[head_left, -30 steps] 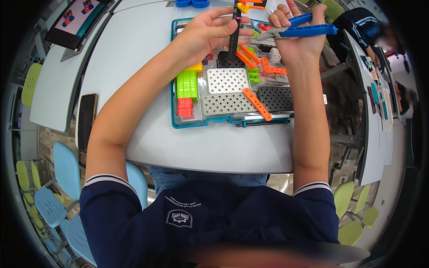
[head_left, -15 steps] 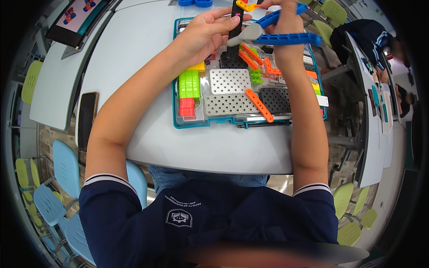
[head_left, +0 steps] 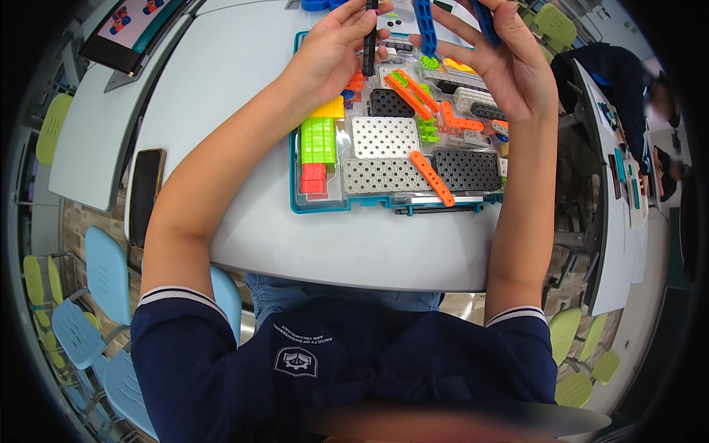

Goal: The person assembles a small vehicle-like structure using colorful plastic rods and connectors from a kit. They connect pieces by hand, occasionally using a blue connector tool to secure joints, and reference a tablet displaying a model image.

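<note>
At the top of the view, my left hand [head_left: 329, 55] pinches a black strip-shaped building piece [head_left: 370, 44], which stands nearly upright between thumb and fingers. To its right, my right hand [head_left: 517, 74] has its fingers spread around the two blue handles of a plier-like tool [head_left: 426, 29]; the tool's head is cut off by the upper edge. Beneath both hands lies a teal-rimmed parts tray [head_left: 295, 177]. An orange perforated strip [head_left: 431, 179] rests across its grey and black perforated plates, and orange strips [head_left: 406, 96] lie over green pieces further in.
A phone [head_left: 146, 196] lies at the table's left edge. A screen [head_left: 125, 33] stands at the far left, and blue rings [head_left: 325, 4] sit at the back. Another person [head_left: 605, 81] bends over a table on the right. Blue chairs [head_left: 107, 273] stand at left.
The tool's grey head has gone up out of view, and its handles now point down. The black piece has turned more upright and shifted left. My right hand has opened wider around the handles.
</note>
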{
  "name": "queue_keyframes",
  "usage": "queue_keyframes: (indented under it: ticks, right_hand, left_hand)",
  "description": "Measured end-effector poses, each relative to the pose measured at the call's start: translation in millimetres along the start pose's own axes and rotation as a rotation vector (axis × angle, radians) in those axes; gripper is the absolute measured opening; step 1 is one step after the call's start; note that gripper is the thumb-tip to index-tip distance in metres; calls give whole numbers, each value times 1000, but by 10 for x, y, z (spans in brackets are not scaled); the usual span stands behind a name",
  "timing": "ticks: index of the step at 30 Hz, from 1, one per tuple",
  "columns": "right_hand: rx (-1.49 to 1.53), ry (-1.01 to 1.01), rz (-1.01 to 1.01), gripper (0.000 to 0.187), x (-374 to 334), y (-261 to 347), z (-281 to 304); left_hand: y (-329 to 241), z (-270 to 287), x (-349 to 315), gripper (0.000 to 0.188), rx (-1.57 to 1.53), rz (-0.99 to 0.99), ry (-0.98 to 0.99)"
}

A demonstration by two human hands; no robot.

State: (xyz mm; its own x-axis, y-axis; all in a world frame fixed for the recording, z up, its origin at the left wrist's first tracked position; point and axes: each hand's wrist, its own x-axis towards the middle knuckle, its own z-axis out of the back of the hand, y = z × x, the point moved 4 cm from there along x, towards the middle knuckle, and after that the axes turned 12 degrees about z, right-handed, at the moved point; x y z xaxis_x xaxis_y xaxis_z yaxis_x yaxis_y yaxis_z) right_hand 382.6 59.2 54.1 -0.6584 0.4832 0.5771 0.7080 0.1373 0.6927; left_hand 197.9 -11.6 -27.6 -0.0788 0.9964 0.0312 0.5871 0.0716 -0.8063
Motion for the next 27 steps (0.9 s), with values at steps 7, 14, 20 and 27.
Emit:
queue_keyframes:
  ticks: [7, 14, 20, 27]
  right_hand:
    - [-28, -169, 116, 33, -16, -126, 137]
    - [-405, -236, 63, 30, 28, 34, 165]
    - [-713, -86, -202, 55, -23, 239, -86]
    - [-1219, 145, -139, 50, -86, 325, 2]
  left_hand:
    - [-31, -25, -9, 46, 19, -6, 11]
    - [1, 11, 11, 47, 37, -18, 2]
    - [-14, 38, 1, 48, 21, -23, 3]
    - [-41, -35, -46, 51, 41, -53, -13]
